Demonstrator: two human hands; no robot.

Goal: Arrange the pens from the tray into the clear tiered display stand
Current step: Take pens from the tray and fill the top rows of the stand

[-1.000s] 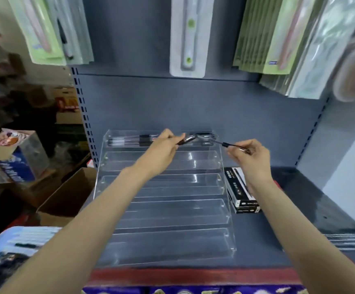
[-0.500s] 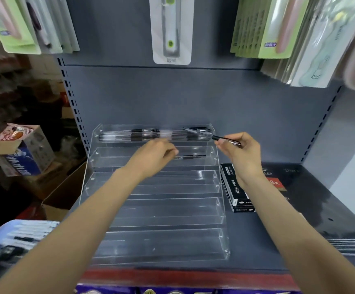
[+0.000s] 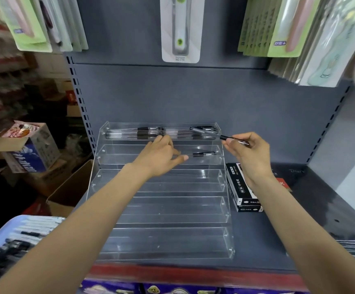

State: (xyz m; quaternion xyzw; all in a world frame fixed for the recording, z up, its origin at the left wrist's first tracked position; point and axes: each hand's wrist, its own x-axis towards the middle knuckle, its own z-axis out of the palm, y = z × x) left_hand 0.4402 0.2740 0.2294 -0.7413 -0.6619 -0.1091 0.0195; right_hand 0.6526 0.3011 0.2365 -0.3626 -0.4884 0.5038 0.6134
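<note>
One pen [image 3: 219,135] is pinched in my right hand [image 3: 249,154], its tip angled over the top tier of the clear stand [image 3: 161,211] — my left hand [image 3: 158,159] rests relaxed above the second tier, just beside a lone pen [image 3: 204,154] lying there.

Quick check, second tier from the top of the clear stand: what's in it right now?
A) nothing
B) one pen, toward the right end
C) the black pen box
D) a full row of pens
B: a single pen lies in the second tier of the stand, just past the left hand; the full row of pens is in the top tier.
</note>
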